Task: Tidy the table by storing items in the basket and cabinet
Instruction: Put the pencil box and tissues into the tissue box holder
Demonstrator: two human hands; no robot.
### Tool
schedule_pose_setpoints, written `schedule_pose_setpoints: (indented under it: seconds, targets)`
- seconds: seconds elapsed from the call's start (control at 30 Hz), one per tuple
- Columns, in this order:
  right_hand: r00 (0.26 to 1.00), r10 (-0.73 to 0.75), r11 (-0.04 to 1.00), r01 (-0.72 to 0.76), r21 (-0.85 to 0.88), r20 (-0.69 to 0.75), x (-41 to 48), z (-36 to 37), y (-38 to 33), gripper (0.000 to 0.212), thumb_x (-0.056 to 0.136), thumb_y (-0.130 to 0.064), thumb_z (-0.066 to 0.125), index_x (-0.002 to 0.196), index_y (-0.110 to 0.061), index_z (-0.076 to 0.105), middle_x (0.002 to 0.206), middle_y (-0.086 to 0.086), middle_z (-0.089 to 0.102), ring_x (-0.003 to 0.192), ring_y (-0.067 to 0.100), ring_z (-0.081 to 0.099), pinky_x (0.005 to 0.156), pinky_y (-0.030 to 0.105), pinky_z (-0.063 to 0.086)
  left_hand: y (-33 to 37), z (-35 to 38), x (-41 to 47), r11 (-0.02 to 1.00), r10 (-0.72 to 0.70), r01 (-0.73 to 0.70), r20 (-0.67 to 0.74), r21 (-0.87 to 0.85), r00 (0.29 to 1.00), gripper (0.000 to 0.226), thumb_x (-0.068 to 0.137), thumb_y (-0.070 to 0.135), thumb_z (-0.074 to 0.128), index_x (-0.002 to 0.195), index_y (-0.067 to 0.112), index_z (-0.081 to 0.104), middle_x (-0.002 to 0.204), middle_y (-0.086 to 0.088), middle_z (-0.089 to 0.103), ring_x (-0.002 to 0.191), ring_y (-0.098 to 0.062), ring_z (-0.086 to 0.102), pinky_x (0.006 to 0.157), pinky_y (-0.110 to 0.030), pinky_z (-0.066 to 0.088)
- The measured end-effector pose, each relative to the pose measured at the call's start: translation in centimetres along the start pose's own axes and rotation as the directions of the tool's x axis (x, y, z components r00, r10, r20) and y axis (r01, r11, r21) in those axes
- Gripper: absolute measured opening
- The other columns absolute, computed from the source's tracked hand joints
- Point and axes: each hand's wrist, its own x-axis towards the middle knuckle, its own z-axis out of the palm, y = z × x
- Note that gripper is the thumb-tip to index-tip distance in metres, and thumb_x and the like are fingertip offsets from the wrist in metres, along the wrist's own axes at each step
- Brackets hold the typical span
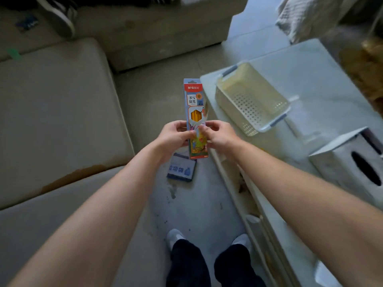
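A tall, narrow pencil box (195,104) with a red top band and a window showing yellow pencils stands upright in front of me, above the floor. My left hand (173,137) grips its lower left edge and my right hand (217,135) pinches its lower right edge. To the right, a cream perforated basket (251,98) with grey handles lies on the pale table (323,83); it looks empty. A small blue and white box (182,169) lies on the floor just below my hands.
A white tissue box (350,166) stands on the table's near right. A beige sofa (58,112) fills the left and back, with someone's shoe (60,15) on it. My feet (207,239) stand on the grey floor between sofa and table.
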Motion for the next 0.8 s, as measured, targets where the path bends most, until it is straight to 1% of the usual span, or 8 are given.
schedule_pose_setpoints:
  seconds: [0.1,0.2,0.3,0.37,0.5,0.6,0.7,0.8]
  targets:
    - [0.996,0.004,0.996,0.004,0.091,-0.085,-1.4,-8.0,-0.4,0.033,0.093,-0.019,0.059,0.121,-0.002,0.058,0.113,0.014,0.065,0.091,0.021,0.063,0.073,0.031,0.056,3.3,7.7,1.1,0.999,0.021,-0.024,0.077,0.048,0.997,0.022,0.086,-0.003,0.060,0.107,0.003,0.059,0.088,-0.005,0.066,0.077,-0.015,0.065,0.072,-0.026,0.057]
    - [0.988,0.000,0.987,0.025,0.157,-0.156,-2.9,-15.8,-0.7,0.032,0.093,-0.021,0.058,0.120,-0.002,0.058,0.106,0.010,0.064,0.087,0.019,0.062,0.075,0.035,0.056,6.0,15.5,1.9,0.995,0.021,-0.035,0.147,0.096,0.989,0.027,0.087,-0.003,0.059,0.113,0.001,0.057,0.090,-0.008,0.066,0.079,-0.018,0.064,0.082,-0.033,0.054]
    - [0.979,0.002,0.984,0.034,0.174,-0.205,-4.7,-23.5,-0.4,0.033,0.093,-0.020,0.059,0.121,-0.003,0.056,0.104,0.009,0.063,0.083,0.017,0.063,0.072,0.032,0.056,7.9,23.2,2.0,0.991,0.010,-0.038,0.213,0.128,0.977,0.031,0.087,-0.003,0.060,0.117,0.000,0.057,0.094,-0.011,0.067,0.076,-0.016,0.066,0.071,-0.024,0.058]
    - [0.968,0.025,0.984,0.020,0.175,-0.251,-5.9,-28.6,0.4,0.032,0.093,-0.018,0.058,0.121,-0.003,0.055,0.105,0.009,0.062,0.090,0.020,0.063,0.074,0.033,0.055,8.7,28.3,2.0,0.984,0.003,-0.050,0.261,0.173,0.965,0.030,0.087,-0.003,0.060,0.116,0.001,0.058,0.100,-0.014,0.067,0.077,-0.016,0.066,0.066,-0.020,0.058]
    - [0.932,0.059,0.984,0.006,0.179,-0.357,-7.5,-36.1,2.7,0.032,0.092,-0.020,0.060,0.122,-0.007,0.056,0.110,0.010,0.063,0.101,0.025,0.063,0.081,0.036,0.056,9.2,36.8,2.6,0.962,-0.042,-0.042,0.298,0.270,0.954,0.028,0.088,0.000,0.059,0.116,0.005,0.061,0.107,-0.014,0.066,0.093,-0.023,0.065,0.084,-0.033,0.056]
    - [0.875,0.086,0.989,-0.019,0.144,-0.476,-8.6,-40.7,4.5,0.026,0.090,-0.022,0.063,0.115,-0.014,0.059,0.111,0.009,0.063,0.097,0.022,0.061,0.080,0.034,0.053,9.3,42.4,3.8,0.926,-0.071,-0.056,0.318,0.373,0.946,0.027,0.088,0.002,0.060,0.114,0.009,0.063,0.104,-0.009,0.067,0.094,-0.022,0.064,0.085,-0.035,0.055]
    - [0.816,0.131,0.984,-0.038,0.174,-0.562,-9.2,-44.1,6.3,0.022,0.090,-0.025,0.062,0.111,-0.018,0.059,0.106,0.006,0.063,0.099,0.023,0.063,0.089,0.040,0.053,9.3,47.0,5.2,0.900,-0.071,-0.105,0.380,0.423,0.922,0.024,0.087,0.001,0.061,0.109,0.010,0.064,0.095,-0.006,0.066,0.087,-0.019,0.064,0.079,-0.032,0.055]
    - [0.736,0.162,0.983,-0.059,0.176,-0.657,-9.1,-46.2,8.2,0.023,0.091,-0.028,0.061,0.113,-0.019,0.058,0.099,0.001,0.060,0.085,0.015,0.061,0.070,0.031,0.053,8.6,50.9,6.7,0.876,-0.083,-0.129,0.410,0.464,0.908,0.025,0.085,-0.002,0.062,0.108,0.008,0.064,0.093,-0.006,0.066,0.083,-0.018,0.064,0.080,-0.037,0.057]
